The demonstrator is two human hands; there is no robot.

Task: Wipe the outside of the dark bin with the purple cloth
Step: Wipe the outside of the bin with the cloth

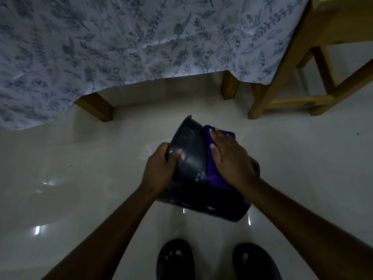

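Pale glossy floor (80, 188), dim light; person is standing by a table under a leaf-print cloth (121, 41).

Dark bin (193, 158) is being held tilted above the floor: left hand (159, 168) is gripping its side, thumb on the wall; right hand (230, 158) is pressing the purple cloth (210, 168) flat against the outside, fingers spread. Wooden chair (292, 77) is standing at right.

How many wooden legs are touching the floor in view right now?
4: table leg at left, table leg at centre, chair leg beside it, chair leg at right. The tablecloth may hide others.
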